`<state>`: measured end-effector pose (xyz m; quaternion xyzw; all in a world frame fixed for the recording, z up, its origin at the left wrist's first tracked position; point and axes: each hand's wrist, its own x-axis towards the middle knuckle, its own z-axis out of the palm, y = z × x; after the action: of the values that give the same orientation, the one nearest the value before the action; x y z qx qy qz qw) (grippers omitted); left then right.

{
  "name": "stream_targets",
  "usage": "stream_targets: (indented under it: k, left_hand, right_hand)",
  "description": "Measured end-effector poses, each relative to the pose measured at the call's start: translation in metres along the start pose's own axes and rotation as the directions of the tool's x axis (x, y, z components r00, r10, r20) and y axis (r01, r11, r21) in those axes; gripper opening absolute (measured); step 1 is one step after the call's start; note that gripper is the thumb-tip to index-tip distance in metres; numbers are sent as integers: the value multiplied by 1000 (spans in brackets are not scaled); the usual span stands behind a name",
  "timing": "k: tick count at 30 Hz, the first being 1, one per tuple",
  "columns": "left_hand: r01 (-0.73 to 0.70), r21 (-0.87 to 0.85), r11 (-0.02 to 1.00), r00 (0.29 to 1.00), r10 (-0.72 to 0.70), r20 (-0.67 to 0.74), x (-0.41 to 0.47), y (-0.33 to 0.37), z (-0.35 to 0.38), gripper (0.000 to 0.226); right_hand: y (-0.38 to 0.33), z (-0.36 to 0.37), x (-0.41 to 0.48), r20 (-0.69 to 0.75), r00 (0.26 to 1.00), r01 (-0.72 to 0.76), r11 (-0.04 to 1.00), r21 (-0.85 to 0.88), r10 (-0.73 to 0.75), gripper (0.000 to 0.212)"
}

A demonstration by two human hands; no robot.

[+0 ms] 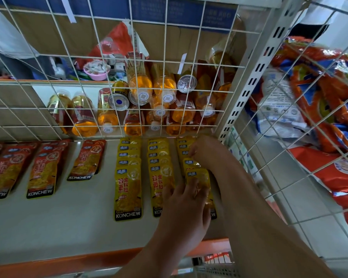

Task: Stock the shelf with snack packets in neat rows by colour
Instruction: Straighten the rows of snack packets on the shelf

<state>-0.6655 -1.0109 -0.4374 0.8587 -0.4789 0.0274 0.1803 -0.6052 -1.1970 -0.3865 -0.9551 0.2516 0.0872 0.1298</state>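
Observation:
Three rows of overlapping yellow snack packets lie on the white shelf (68,221): a left row (128,189), a middle row (159,173) and a right row (196,174). Red packets (41,173) lie in rows further left, the nearest to the yellow ones being a short stack (86,159). My left hand (185,209) presses with spread fingers on the front packets of the middle and right yellow rows. My right hand (201,151) reaches to the back of the right row, its fingertips curled onto a yellow packet there.
A white wire grid (109,115) forms the shelf's back, with bottles of orange drink and cans (137,109) behind it. A wire side panel (289,177) at the right holds back large orange and red snack bags (329,101). The shelf's orange front edge (68,259) runs below.

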Motion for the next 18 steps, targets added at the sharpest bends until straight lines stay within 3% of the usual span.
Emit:
stream_targets:
  k: [6, 18]
  left_hand:
    - [3, -17, 1000, 1000, -3, -22, -1, 0, -2, 46]
    - [16, -15, 1000, 999, -16, -29, -1, 1, -2, 44]
  right_hand:
    - [-1, 3, 11, 44, 998, -35, 999, 38, 33, 22]
    - [-3, 3, 2, -41, 998, -37, 994, 103, 42, 17]
